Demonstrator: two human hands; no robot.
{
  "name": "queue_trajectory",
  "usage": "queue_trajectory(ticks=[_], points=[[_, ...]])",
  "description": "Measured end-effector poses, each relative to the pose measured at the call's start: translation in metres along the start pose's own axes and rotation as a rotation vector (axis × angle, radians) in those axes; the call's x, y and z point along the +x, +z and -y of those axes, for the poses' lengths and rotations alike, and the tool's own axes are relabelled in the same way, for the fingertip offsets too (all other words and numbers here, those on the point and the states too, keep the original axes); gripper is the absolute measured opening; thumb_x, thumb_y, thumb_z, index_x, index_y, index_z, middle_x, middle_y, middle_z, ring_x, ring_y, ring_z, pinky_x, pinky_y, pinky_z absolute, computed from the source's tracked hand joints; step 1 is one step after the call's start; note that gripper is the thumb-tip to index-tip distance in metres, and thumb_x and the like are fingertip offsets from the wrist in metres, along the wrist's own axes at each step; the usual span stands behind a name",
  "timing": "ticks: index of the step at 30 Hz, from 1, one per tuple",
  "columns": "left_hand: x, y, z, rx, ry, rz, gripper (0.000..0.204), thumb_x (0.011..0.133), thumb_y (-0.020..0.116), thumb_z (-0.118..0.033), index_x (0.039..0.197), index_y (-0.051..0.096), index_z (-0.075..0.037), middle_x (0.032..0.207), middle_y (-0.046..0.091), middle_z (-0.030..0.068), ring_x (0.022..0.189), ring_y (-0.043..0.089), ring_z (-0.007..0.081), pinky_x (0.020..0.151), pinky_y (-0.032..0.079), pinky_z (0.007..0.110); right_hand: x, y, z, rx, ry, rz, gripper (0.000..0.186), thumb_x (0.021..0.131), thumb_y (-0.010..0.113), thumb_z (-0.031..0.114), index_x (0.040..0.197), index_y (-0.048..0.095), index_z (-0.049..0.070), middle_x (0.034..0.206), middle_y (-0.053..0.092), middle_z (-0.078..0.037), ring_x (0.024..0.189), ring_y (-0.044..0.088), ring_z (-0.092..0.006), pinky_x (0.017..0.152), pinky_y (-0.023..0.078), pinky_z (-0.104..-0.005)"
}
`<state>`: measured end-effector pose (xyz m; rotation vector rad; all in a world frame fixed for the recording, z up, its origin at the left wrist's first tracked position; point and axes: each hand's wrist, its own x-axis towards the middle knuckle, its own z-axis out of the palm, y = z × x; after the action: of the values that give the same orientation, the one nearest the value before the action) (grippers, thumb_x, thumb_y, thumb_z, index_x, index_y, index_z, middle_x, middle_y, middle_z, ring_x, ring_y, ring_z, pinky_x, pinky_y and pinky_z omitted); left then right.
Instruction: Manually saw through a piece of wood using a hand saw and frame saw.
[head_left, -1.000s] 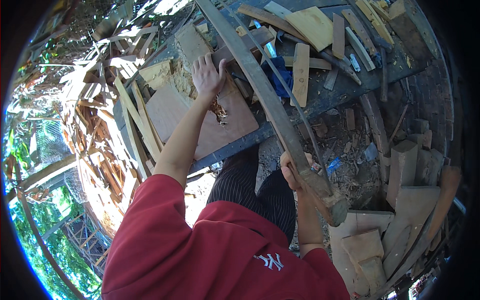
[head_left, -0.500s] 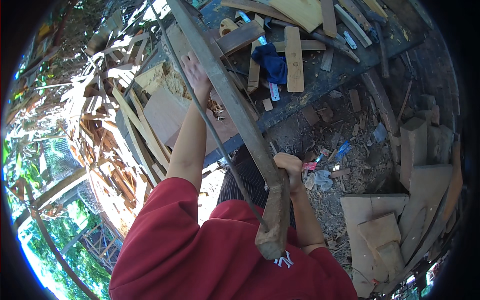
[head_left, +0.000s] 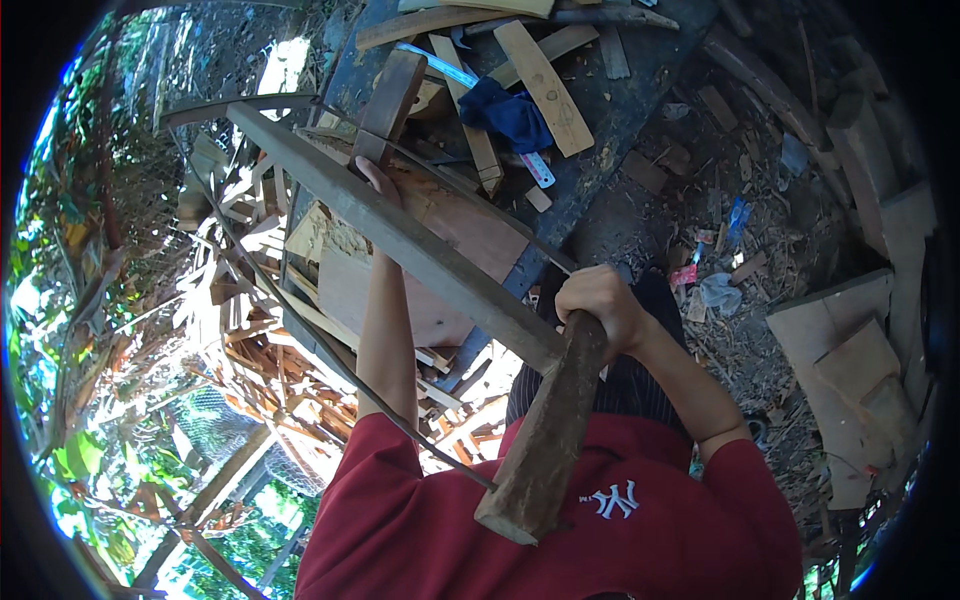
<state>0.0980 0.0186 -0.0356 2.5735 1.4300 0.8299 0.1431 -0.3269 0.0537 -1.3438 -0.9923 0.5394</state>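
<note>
A wooden frame saw (head_left: 440,265) slants across the view, its thin blade on the far side of the beam and a tension rod on the near side. My right hand (head_left: 600,302) is closed around the upper part of its thick end piece, by the blade. The blade crosses over a dark brown wooden board (head_left: 393,95) at the bench's left part. My left hand (head_left: 380,185) grips that board's near end, its fingers partly hidden behind the saw's beam. Beneath lies a flat plywood sheet (head_left: 455,235).
On the dark workbench (head_left: 625,105) lie a blue cloth (head_left: 507,112), a ruler (head_left: 538,170), a pale board (head_left: 543,88) and other wood strips. Scrap wood (head_left: 270,370) heaps up at left. Thick planks (head_left: 835,345) stand at right, beside litter on the ground.
The saw has swung, its far end now further left, and my right hand sits higher in view. The whole view has turned. My left hand stays by the board.
</note>
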Motion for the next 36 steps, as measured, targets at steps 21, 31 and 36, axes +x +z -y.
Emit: queue_trajectory(ticks=[21,31,36], points=[[0.012,0.001,0.043,0.568,0.491,0.184,0.043,0.09,0.05,-0.041,0.12,0.061,-0.011,0.119,0.061,0.0107,0.104,0.056,0.0303,0.089,0.044,0.042,0.024,0.03,0.074,-0.091,0.142,-0.186,0.013,0.065,0.067,0.01,0.076,0.063,0.002,0.062,0.06,-0.014,0.054,0.059,-0.0267,0.053,0.045,-0.0363],[0.022,-0.011,0.023,0.306,0.264,0.059,0.064,0.09,0.042,-0.063,0.107,0.057,-0.003,0.096,0.056,0.0135,0.091,0.055,0.0319,0.08,0.042,0.044,0.018,0.024,0.064,-0.1,0.046,-0.24,0.013,0.071,0.062,0.01,0.065,0.054,0.003,0.056,0.054,-0.008,0.05,0.054,-0.0196,0.05,0.04,-0.035],[0.021,-0.008,0.04,0.319,0.36,0.155,0.071,0.087,0.043,-0.066,0.111,0.053,-0.001,0.097,0.054,0.0154,0.092,0.053,0.0336,0.081,0.042,0.045,0.025,0.017,0.071,-0.176,0.072,-0.103,0.012,0.069,0.062,0.011,0.07,0.057,0.0,0.057,0.057,-0.01,0.052,0.056,-0.022,0.052,0.042,-0.0355]])
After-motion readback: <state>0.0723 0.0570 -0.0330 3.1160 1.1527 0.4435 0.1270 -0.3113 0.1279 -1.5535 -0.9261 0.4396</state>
